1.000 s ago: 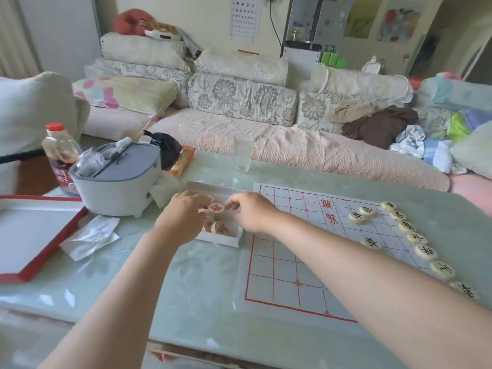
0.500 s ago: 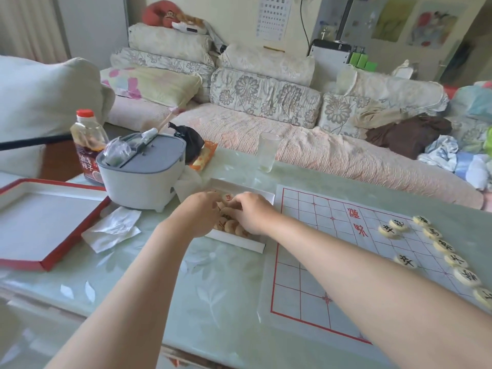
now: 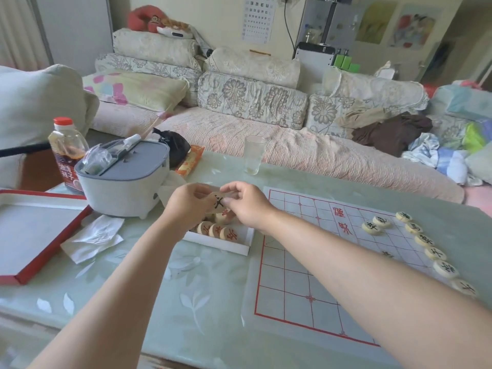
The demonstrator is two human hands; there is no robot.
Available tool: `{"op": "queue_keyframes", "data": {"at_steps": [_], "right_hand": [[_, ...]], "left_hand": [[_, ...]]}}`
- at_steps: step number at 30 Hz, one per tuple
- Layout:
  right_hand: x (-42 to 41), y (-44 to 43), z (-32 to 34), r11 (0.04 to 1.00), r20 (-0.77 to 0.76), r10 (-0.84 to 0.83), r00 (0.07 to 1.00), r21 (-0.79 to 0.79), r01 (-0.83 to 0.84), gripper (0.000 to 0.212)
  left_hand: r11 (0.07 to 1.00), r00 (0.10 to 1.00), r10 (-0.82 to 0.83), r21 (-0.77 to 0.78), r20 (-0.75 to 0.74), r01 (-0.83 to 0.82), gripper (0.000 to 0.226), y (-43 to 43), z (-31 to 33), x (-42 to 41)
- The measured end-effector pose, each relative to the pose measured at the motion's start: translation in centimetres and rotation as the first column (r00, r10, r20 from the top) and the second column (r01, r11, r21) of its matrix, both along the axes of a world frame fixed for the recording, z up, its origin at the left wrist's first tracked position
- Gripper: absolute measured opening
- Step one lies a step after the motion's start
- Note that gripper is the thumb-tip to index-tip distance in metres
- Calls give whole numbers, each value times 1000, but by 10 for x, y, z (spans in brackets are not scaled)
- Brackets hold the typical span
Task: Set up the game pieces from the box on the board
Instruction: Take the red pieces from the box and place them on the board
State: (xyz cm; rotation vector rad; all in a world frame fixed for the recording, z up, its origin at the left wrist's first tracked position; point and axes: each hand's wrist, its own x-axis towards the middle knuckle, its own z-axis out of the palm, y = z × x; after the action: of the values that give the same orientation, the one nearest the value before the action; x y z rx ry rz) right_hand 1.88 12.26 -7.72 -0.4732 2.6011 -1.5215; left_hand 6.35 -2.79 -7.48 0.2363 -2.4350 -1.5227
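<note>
A round cream game piece with a black character [image 3: 217, 202] is held up between both hands, just above the white box [image 3: 221, 246]. My left hand [image 3: 186, 209] pinches its left edge and my right hand [image 3: 249, 207] pinches its right edge. Several cream pieces with red characters [image 3: 228, 233] lie in the box below the hands. The white board with red grid lines [image 3: 316, 265] lies flat to the right of the box. Several black-character pieces [image 3: 426, 239] stand in a row along its far right edge, with two more [image 3: 371, 228] one line in.
A grey-and-white lidded appliance [image 3: 125, 179] stands left of the box, with a sauce bottle [image 3: 68, 153] behind it. The red-rimmed box lid [image 3: 34, 235] and a crumpled tissue [image 3: 93, 238] lie at left. A glass [image 3: 254, 155] stands at the table's far edge, before the sofa.
Both hands have lifted out of the box, raising a black-character piece between them. The view has swung left, shifting the board to the right.
</note>
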Motion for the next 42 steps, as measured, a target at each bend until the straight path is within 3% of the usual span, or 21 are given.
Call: {"op": "queue_keyframes", "data": {"at_steps": [3, 6, 13, 20, 22, 23, 25, 27, 37, 42], "right_hand": [[18, 20, 2, 999, -124, 21, 992, 42, -16, 23], [36, 46, 4, 999, -121, 23, 992, 42, -18, 28], [41, 120, 8, 983, -240, -137, 961, 89, 162, 28], [31, 193, 12, 973, -180, -161, 970, 138, 187, 33], [25, 215, 13, 971, -143, -193, 971, 116, 210, 35], [21, 227, 13, 966, -125, -219, 968, 111, 233, 36], [9, 254, 11, 946, -96, -290, 952, 118, 301, 35], [-4, 282, 6, 916, -87, -369, 926, 135, 377, 34], [-76, 384, -6, 720, -154, -569, 808, 382, 580, 25], [-117, 391, -16, 693, -193, -557, 808, 428, 580, 26]], "left_hand": [[988, 998, -39, 154, 49, 31, 13, 18, 3, 1], [972, 992, -76, 228, 103, 51, 17, 41, 1, -1], [918, 979, -177, 375, 105, 126, 16, 117, 4, 0], [915, 954, -270, 343, 128, 213, 19, 183, 9, -11], [941, 949, -291, 217, 122, 261, 13, 202, 10, -19], [956, 950, -291, 64, 111, 285, 14, 210, 10, -24], [930, 960, -261, -241, 99, 278, 17, 224, 8, -33], [876, 961, -257, -395, 102, 276, 19, 235, 3, -42], [582, 879, -455, -700, 142, 414, 35, 287, -38, -100], [518, 887, -446, -773, 121, 366, 47, 284, -56, -129]]}}
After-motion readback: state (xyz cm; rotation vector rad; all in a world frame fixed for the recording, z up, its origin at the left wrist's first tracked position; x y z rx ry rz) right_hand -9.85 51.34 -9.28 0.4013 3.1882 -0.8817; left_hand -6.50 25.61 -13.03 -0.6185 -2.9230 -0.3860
